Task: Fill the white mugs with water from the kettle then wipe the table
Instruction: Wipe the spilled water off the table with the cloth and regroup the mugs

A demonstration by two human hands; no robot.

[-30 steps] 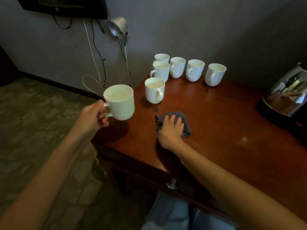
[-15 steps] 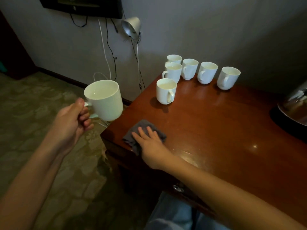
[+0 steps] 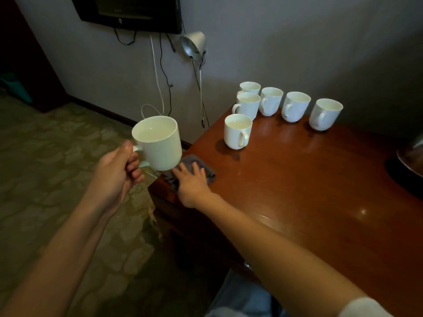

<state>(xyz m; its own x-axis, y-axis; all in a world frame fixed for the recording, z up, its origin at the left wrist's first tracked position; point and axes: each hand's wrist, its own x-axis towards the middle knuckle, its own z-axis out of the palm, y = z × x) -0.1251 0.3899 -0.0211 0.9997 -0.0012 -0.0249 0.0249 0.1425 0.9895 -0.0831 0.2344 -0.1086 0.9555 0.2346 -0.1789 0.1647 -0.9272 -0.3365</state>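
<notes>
My left hand (image 3: 116,175) grips the handle of a white mug (image 3: 158,143) filled with water and holds it in the air, just off the left edge of the brown wooden table (image 3: 309,191). With straight fingers, my right hand (image 3: 192,186) presses a grey cloth (image 3: 194,170) flat on the table's near left corner. Several more white mugs stand filled at the table's far left: one nearer (image 3: 237,131), the others in a group by the wall (image 3: 295,106). At the right edge only part of the kettle (image 3: 412,156) shows, on its dark base.
A silver lamp (image 3: 192,45) on a thin stand and hanging cables (image 3: 160,76) sit against the wall left of the table. A dark screen (image 3: 130,12) is mounted above. Patterned carpet (image 3: 57,179) lies to the left. My knees (image 3: 240,298) are under the table's front edge.
My right hand has slid the cloth leftward to the table's left corner. My left hand has carried the mug further out past the table's left edge. The view has swung left.
</notes>
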